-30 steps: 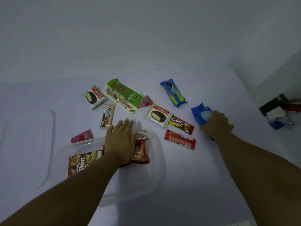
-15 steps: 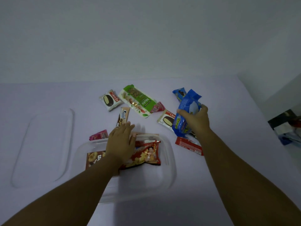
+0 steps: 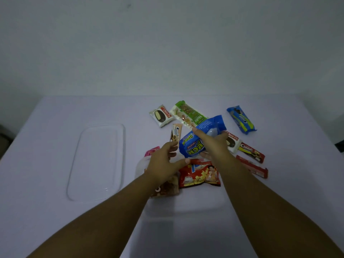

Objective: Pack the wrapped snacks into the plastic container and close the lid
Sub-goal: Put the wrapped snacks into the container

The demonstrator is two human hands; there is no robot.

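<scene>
A clear plastic container (image 3: pixel 186 211) sits in front of me, holding a red popcorn bag (image 3: pixel 200 176) and a brown snack pack (image 3: pixel 165 189). My right hand (image 3: pixel 212 144) grips a blue snack bag (image 3: pixel 201 136) and holds it above the container's far edge. My left hand (image 3: pixel 163 162) hovers beside it with fingers spread, close to the bag's lower end, holding nothing. The clear lid (image 3: pixel 96 161) lies flat to the left. Loose on the table beyond are a Choco Pie (image 3: pixel 161 115), a green nut bar (image 3: pixel 189 114), a blue cookie pack (image 3: pixel 241 120) and other wrappers.
More snacks lie around the container: a small brown Oreo pack (image 3: pixel 176 134), a pink wrapper (image 3: pixel 151 150), a second Choco Pie (image 3: pixel 232 142), a red Oreo pack (image 3: pixel 251 152) and a red bar (image 3: pixel 253 166). The table's right edge (image 3: pixel 323 127) drops off near dark clutter.
My right hand picked the blue bag up from the right and carried it left over the container. My left hand lifted off the red bag and rose toward the blue one.
</scene>
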